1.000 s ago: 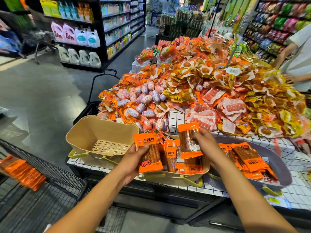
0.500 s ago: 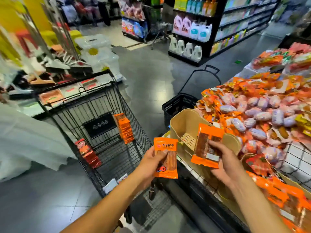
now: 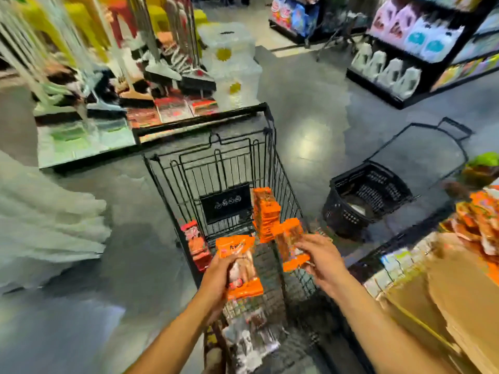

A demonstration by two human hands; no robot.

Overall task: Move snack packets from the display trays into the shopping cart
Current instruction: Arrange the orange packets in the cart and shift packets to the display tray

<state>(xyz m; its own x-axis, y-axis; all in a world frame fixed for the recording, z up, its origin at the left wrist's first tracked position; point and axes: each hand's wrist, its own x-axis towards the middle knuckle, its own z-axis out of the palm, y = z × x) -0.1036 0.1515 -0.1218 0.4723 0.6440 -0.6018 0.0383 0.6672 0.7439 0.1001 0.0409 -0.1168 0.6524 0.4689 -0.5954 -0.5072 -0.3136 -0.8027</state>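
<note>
My left hand (image 3: 218, 276) grips an orange snack packet (image 3: 240, 265) above the black wire shopping cart (image 3: 216, 157). Just to its right, my right hand (image 3: 321, 261) holds a second orange packet (image 3: 290, 242) over the cart's right side. Inside the cart, a stack of orange packets (image 3: 266, 211) leans against the right wall and a few red packets (image 3: 197, 242) lie at the left. The beige display tray (image 3: 459, 292) and the snack pile (image 3: 483, 220) sit at the far right. The view is blurred.
A black hand basket (image 3: 364, 195) with a long handle stands on the floor right of the cart. Behind the cart is a low display of brooms and packs (image 3: 162, 85). Detergent shelves (image 3: 405, 49) line the back right. White cloth (image 3: 48, 225) fills the left edge.
The view has swung left, putting the cart in the centre. Both hands have carried their packets from beside the tray to over the cart.
</note>
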